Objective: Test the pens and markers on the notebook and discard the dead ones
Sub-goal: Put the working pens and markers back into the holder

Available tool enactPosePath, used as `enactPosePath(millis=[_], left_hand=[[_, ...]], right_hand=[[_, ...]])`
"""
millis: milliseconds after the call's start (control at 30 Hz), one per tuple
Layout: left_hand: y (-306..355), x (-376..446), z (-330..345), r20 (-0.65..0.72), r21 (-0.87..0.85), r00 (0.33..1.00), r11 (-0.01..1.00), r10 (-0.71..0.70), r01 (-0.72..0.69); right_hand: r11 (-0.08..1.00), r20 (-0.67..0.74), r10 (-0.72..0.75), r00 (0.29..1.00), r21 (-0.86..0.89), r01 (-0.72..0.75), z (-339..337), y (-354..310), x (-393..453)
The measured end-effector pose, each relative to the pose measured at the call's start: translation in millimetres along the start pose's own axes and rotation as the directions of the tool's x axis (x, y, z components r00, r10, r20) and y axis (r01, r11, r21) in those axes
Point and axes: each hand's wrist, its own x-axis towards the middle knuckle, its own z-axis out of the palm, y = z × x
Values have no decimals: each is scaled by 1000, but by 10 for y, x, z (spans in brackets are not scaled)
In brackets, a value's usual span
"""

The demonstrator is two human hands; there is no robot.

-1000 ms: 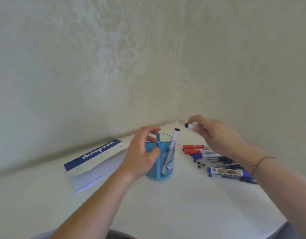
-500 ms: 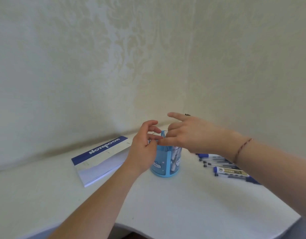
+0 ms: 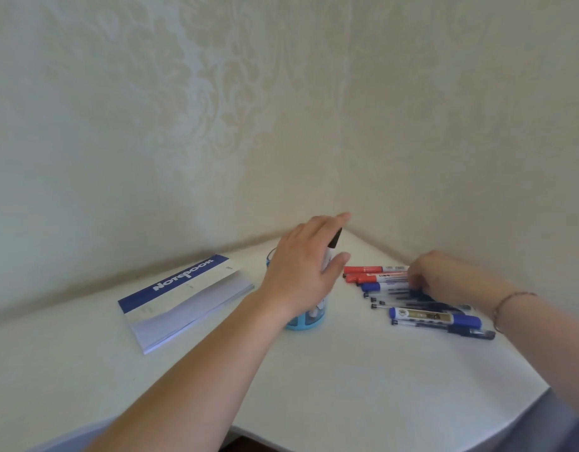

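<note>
1. Head view: the left hand (image 3: 301, 272) hovers over the blue pen cup (image 3: 306, 319), its fingers relaxed and holding nothing; a black-capped marker (image 3: 332, 247) stands in the cup.
2. At 3 o'clock of the cup, the right hand (image 3: 441, 277) reaches into the row of pens and markers (image 3: 422, 308) on the table (image 3: 347, 380); whether its fingers grasp one I cannot tell.
3. These look light, stiff and likely to roll; best pinched mid-barrel.
4. The notebook (image 3: 183, 298) lies closed at 9 o'clock, unobstructed.
</note>
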Motion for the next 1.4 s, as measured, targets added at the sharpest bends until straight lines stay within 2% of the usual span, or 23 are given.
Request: enactPosePath(millis=[100,200,333,433,567,700,900,967,1033,1133,1267,1400], left_hand=[[-4,9,23,-120,-40,993,999,-14,9],[-73,-9,-8,-193,-93,980,995,-48,30],[-195,-92,-101,-137,-231,990,973,-42,9],[-268,-202,-102,-68,-242,984,959,-168,147],[-348,-281,-91,-93,-262,965,941,-247,215],[-381,-308,-146,-282,-156,912,952,-297,262],[-367,-319,-175,-422,-146,847,946,-324,290],[-326,-348,-154,-399,-149,858,946,-324,288],[-298,-382,-126,-304,-117,894,944,-330,308],[-371,-412,-122,-242,-136,898,930,-366,342],[-500,-454,-135,-263,-193,868,905,-420,380],[-467,-503,-156,-308,-187,883,933,-354,309]], right_hand=[[1000,-12,2,1000,-23,-3,52,72,-12],[998,-60,-59,996,31,61,86,113,17],[992,-14,-112,994,56,112,118,111,38],[990,-7,-116,993,82,116,142,127,52],[985,11,-144,989,94,143,144,155,53],[989,8,-139,990,49,139,133,126,43],[986,-18,-145,989,80,146,157,127,70],[981,-18,-157,988,117,158,171,119,69],[975,-47,-167,985,143,172,161,110,65],[963,-191,-106,976,227,149,123,148,107],[989,-197,-44,980,131,71,203,174,225],[995,-160,-38,986,89,53,252,126,296]])
